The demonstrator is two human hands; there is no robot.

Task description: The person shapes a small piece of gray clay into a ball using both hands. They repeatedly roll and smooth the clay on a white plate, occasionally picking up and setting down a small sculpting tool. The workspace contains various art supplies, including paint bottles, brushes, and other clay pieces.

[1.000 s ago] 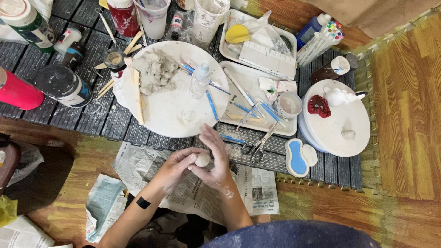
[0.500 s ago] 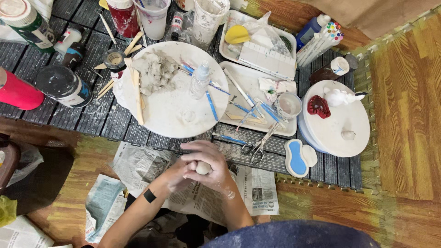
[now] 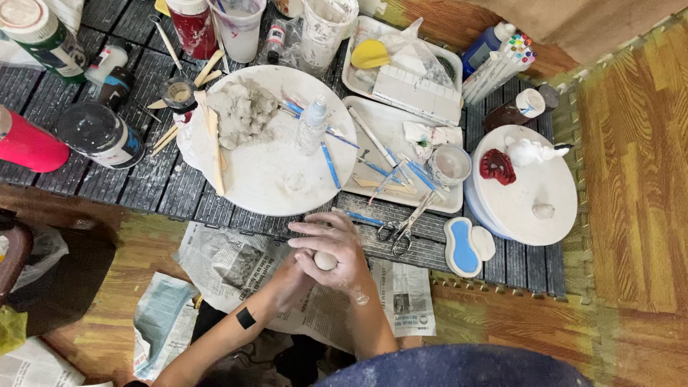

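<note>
A small pale clay ball (image 3: 325,260) sits pressed between my two palms, above a sheet of newspaper (image 3: 229,261) at the near edge of the low dark slatted table (image 3: 165,190). My right hand (image 3: 335,240) lies on top of the ball with its fingers pointing left. Cupped under it from the lower left is my left hand (image 3: 289,278). Both hands are dusted with white clay, and only a small part of the ball shows.
A round white board (image 3: 287,158) just beyond my hands bears a grey clay lump (image 3: 240,111) and a small spray bottle (image 3: 312,125). Scissors (image 3: 401,226) lie to the right. Farther right a white plate (image 3: 527,193) holds a red piece (image 3: 497,166). Jars, trays and tools crowd the back.
My right hand has turned over the ball, its fingers swinging from pointing away to pointing left. The ball stays between both palms and has shifted slightly right.
</note>
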